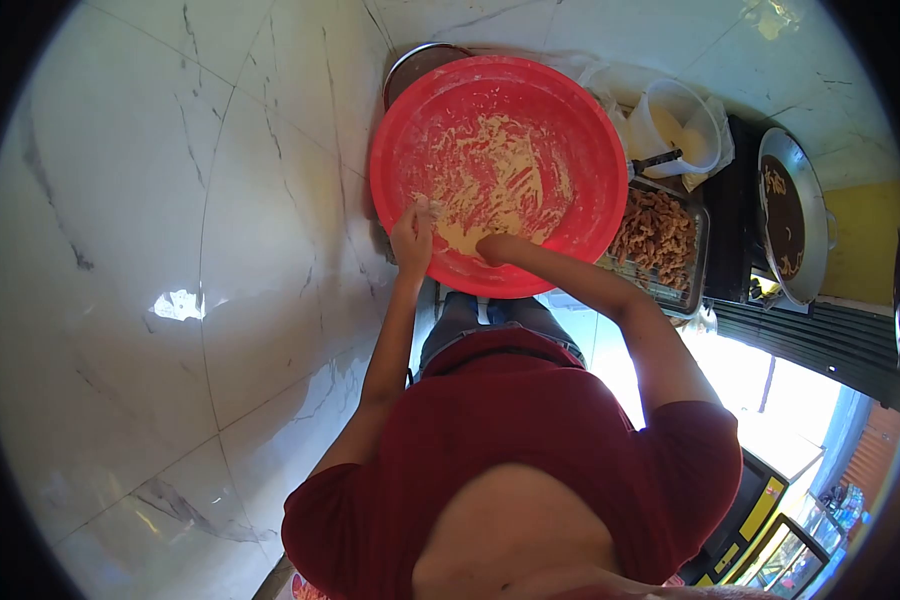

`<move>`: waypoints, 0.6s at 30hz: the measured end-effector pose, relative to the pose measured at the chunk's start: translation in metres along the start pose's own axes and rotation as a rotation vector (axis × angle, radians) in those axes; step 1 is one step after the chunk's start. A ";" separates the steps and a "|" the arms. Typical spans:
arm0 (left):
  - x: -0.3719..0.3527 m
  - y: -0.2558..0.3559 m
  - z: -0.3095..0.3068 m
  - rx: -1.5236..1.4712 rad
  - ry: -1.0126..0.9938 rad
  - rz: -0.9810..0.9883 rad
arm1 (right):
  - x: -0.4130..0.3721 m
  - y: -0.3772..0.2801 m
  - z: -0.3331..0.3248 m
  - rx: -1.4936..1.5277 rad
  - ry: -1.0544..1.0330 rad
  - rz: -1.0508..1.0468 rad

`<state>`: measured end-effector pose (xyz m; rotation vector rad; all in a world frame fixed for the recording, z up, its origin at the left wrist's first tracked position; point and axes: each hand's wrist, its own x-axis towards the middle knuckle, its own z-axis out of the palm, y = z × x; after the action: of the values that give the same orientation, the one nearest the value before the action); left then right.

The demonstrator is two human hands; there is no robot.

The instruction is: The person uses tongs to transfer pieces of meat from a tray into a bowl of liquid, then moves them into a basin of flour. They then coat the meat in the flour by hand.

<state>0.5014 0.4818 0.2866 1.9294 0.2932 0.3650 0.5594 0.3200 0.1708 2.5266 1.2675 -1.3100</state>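
A large red basin (595,110) stands in front of my body. Pale, clumpy flour or batter (505,165) is smeared across its bottom. My left hand (413,235) is closed at the basin's near-left rim, its fingertips inside and dusted white. My right hand (500,248) reaches down into the near part of the basin, at the pale mixture. Its fingers point away from the camera and are mostly hidden, so I cannot make out whether they hold anything.
To the right, a tray of brown fried pieces (658,238) sits beside the basin. Behind it is a clear plastic tub (678,125) with pale contents and a dark handle in front. Farther right stands a wide metal pan (805,215) with dark liquid. A marbled tile wall (170,200) borders the left.
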 end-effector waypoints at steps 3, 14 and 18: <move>0.001 -0.011 0.003 -0.004 0.004 0.012 | -0.031 0.045 -0.026 0.058 0.115 -0.005; 0.000 -0.018 0.008 -0.054 0.018 -0.014 | 0.008 0.010 0.023 0.321 0.399 0.285; 0.000 -0.013 0.007 -0.092 0.033 -0.011 | -0.016 0.006 -0.030 0.685 -0.205 0.052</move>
<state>0.5034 0.4810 0.2720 1.8323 0.3032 0.3973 0.5790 0.3167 0.1991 2.6641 0.7932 -2.2255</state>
